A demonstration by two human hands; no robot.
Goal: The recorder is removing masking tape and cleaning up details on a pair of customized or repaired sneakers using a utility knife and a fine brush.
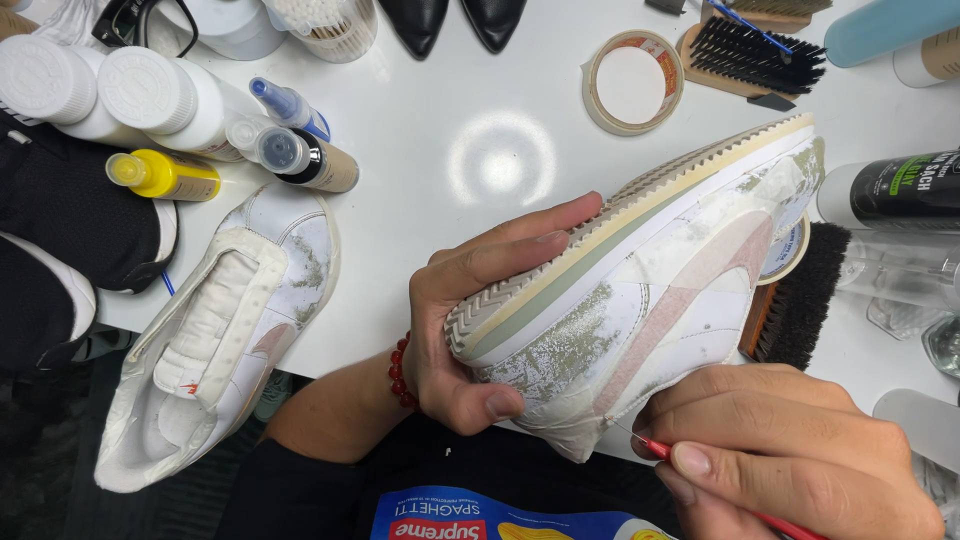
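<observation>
**Sneaker held on its side, thin red tool at the edge**

Sneaker (650, 290) up off the white table (480, 130), tipped on its side with the ridged sole facing away and the white upper, patchy with greyish residue, turned to the camera. Left hand (470, 320) wraps the heel end, fingers along the sole, thumb pressed on the upper, a red bead bracelet (398, 370) at the wrist. Right hand (780, 440) sits low at the frame's bottom right, fingers pinched shut around a slim red tool (720, 490); its fine tip meets the shoe's lower edge, though what kind of tip it is, I can't make out, and the handle runs out of frame.

From the head camera, the second sneaker (215, 330) lies on the table's near-left edge, opening up, its heel hanging past the rim. Behind it, white bottles (150, 90) and a yellow-capped bottle (160, 175). A tape roll (632, 82) and a black-bristled brush (750, 55) rest at the top. A dark brush (805, 295) is half hidden behind the held shoe. Black shoe toes (455, 22) are cut off at the top edge.
</observation>
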